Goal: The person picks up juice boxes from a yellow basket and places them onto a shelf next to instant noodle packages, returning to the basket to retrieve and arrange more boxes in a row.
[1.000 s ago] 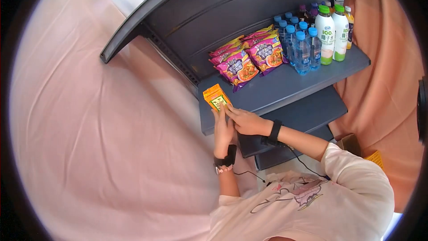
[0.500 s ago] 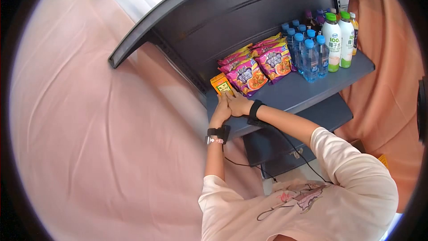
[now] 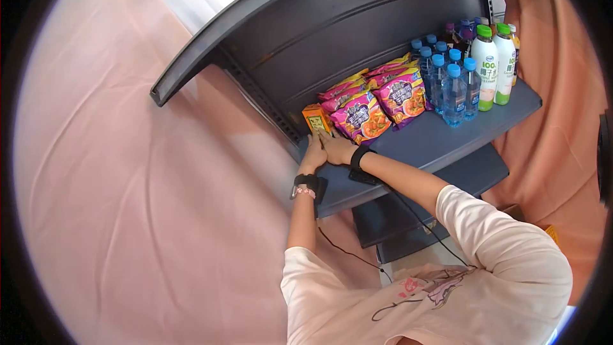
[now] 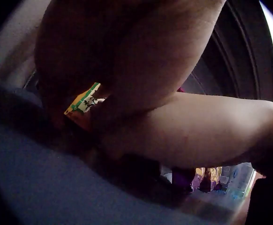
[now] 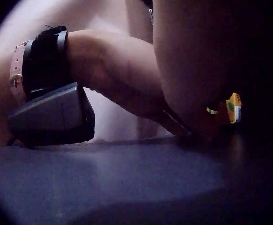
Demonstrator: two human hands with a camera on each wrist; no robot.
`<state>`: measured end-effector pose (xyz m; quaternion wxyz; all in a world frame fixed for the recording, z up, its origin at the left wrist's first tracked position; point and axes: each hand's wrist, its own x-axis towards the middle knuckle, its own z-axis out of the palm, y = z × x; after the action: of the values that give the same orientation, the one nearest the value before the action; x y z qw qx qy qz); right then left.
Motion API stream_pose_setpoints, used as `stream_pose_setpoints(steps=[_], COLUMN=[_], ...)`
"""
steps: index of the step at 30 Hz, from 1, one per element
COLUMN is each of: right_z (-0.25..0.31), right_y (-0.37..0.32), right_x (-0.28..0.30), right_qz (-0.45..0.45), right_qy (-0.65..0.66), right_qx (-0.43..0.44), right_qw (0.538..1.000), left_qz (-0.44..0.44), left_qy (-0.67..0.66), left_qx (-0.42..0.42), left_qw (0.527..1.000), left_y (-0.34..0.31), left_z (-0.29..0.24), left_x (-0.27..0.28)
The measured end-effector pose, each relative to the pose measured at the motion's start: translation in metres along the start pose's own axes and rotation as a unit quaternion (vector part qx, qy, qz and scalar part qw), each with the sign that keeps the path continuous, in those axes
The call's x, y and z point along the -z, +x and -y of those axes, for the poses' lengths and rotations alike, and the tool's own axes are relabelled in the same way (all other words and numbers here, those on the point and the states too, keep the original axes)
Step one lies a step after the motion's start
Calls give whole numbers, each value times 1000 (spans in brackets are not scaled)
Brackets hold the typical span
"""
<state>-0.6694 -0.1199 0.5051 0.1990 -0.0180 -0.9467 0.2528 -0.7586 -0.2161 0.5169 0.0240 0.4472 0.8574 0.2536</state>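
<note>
An orange carton (image 3: 316,117) stands at the shelf's left end, close beside purple noodle packets (image 3: 361,120). My left hand (image 3: 313,154) touches the carton's near side with its fingers extended. Against it lies my right hand (image 3: 338,150), its fingers also reaching to the carton's near side. In the left wrist view part of the carton (image 4: 82,102) shows past the dark shapes of the hands. The right wrist view shows the carton (image 5: 235,108) low over the shelf surface; the fingertips are lost in shadow in both wrist views.
Blue-capped water bottles (image 3: 454,97) stand right of the packets, with green-capped white bottles (image 3: 485,70) and darker bottles beyond. A dark shelf panel (image 3: 300,32) rises behind. Lower shelves (image 3: 469,176) lie beneath the main shelf (image 3: 408,147). Pink cloth (image 3: 128,185) hangs at the left.
Both hands have moved inward over the shelf with the carton, from near its front left corner to beside the noodle packets. The head view has shifted slightly.
</note>
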Motion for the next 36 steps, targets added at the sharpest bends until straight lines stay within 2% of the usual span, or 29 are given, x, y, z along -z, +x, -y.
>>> stream_pose_setpoints(steps=[1,2,3,4,6,8,9,10,12,14,16,19,22,24,25,26,28,30,31,32,34,36], right_z=[7,16,24,27,21,14,10,11,14,8,5,6,10,2,-21,-9,12,29,39,45,42,36], right_y=[-6,-11,-15,-17,-15,-10,-7,-7,-5,1,5,12,14,19,28,14,-9,-44,-62,-76,-89,-103], right_x=[11,21,33,39,22,5,0,3,7,10,10,10,2,-14,-39,-24,19,32,45,57,63,73], right_qz=[-15,-14,-8,-4,-23,-15,-4,-2,-27,0,29,22,18,-33,-80,-72,133,133,143,149,129,107], right_qy=[-7,-7,52,110,82,104,31,28,62,64,65,71,30,-38,-35,-35,9,63,68,74,48,24], right_qx=[-6,-5,-42,-78,-69,-57,-37,-35,-71,-74,-79,-94,-123,-102,-50,-48,-20,-19,-3,12,1,-16], right_qw=[1000,1000,998,991,994,993,999,999,995,995,994,993,992,994,995,996,991,989,987,986,990,994], left_qz=[0,-22,-43,-43,-23,-42,-34,-29,-31,-30,-53,-50,-28,-59,-56,-54,-61,-48,-41,-42,-55,-14], left_qy=[-1,-87,-173,-174,-280,-277,-272,-266,-291,-312,-239,-219,-219,-241,-214,-186,-228,-219,-195,-197,-170,-196], left_qx=[1,25,46,42,42,62,92,122,117,113,105,86,108,109,110,113,92,19,54,54,80,81], left_qw=[1000,996,983,983,959,958,957,956,949,943,964,971,969,963,969,975,967,974,978,978,981,977], left_y=[1,2,4,5,3,2,4,6,9,11,16,41,74,52,45,42,47,48,58,63,70,54], left_z=[1,-2,-5,-10,-28,-35,-30,-27,-22,-19,-17,15,69,32,15,15,22,16,34,39,42,12], left_x=[0,2,5,9,17,17,15,14,10,8,5,-8,-27,-12,-4,-4,-6,-4,-10,-9,-9,9])
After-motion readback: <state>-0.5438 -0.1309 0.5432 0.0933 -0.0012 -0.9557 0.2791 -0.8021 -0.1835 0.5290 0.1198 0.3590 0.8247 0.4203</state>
